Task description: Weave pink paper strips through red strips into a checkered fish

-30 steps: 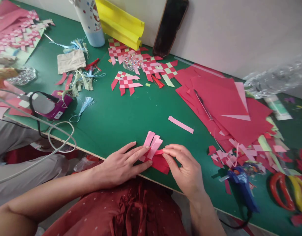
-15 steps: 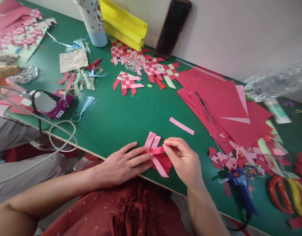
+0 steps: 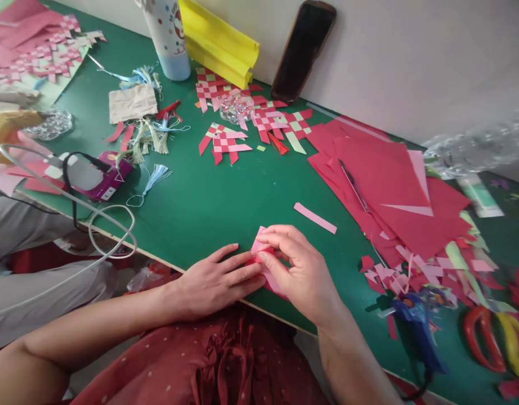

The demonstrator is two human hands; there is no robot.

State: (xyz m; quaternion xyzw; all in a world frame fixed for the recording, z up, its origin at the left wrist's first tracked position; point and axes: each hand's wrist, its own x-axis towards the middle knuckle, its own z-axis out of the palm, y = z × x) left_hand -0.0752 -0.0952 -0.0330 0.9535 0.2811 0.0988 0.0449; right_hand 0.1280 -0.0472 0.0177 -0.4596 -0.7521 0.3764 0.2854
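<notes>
Red and pink paper strips [image 3: 258, 238] lie together at the near edge of the green table. My left hand [image 3: 215, 277] rests flat with its fingers spread, the fingertips on the left side of this paper. Over its right part is my right hand [image 3: 299, 270], thumb and fingers pinching a red strip that is mostly covered by the fingers. One loose pink strip [image 3: 315, 218] lies on the table just beyond my right hand.
Woven paper pieces [image 3: 223, 143], tassels [image 3: 153, 180] and a cup [image 3: 173, 50] are farther back. Red sheets [image 3: 381, 174] with a pen [image 3: 353, 184] lie right, near paper scraps, a blue glue gun [image 3: 420, 332] and scissors [image 3: 483, 337]. A phone [image 3: 304, 50] leans on the wall.
My right hand has moved left with the red strip, folding it back over the paper, and now covers more of the strips. My left hand has stayed in place.
</notes>
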